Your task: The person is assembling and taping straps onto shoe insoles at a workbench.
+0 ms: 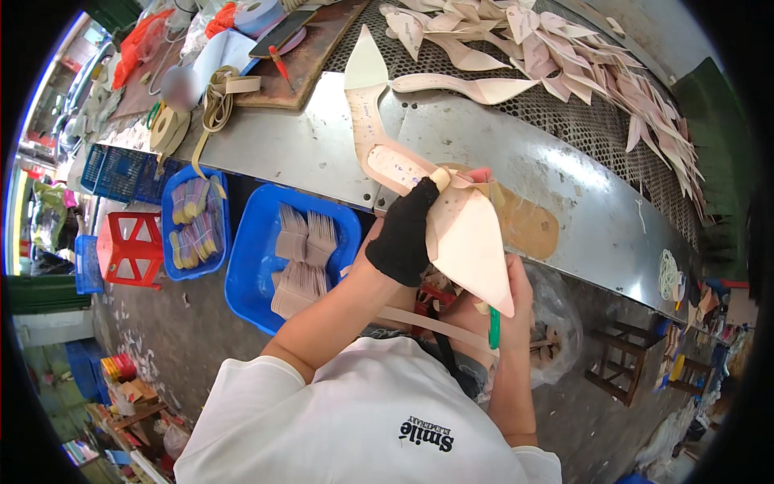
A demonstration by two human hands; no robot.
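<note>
My left hand [403, 234], in a black fingerless glove, grips a pale shoe insole [474, 238] near its narrow end, with bare thumb and fingers closed on it. The insole's broad pointed end tilts down toward me. My right hand [518, 286] is curled beside that lower end, its fingers partly hidden behind the insole. A green loop handle [494, 329] shows at this hand, probably of scissors; the rest is hidden. A long beige strip [439, 325] runs across my lap to the right hand. Two loose insoles [372, 121] [463, 87] lie on the metal table just beyond.
The metal table [298, 141] has a mesh surface behind, heaped with insoles [556, 48]. Blue basins [347, 230] with stacked pieces stand at left by a red stool [133, 250]. A screwdriver [280, 64] and tape rolls [168, 129] lie at back left; a plastic bag [560, 323] hangs at right.
</note>
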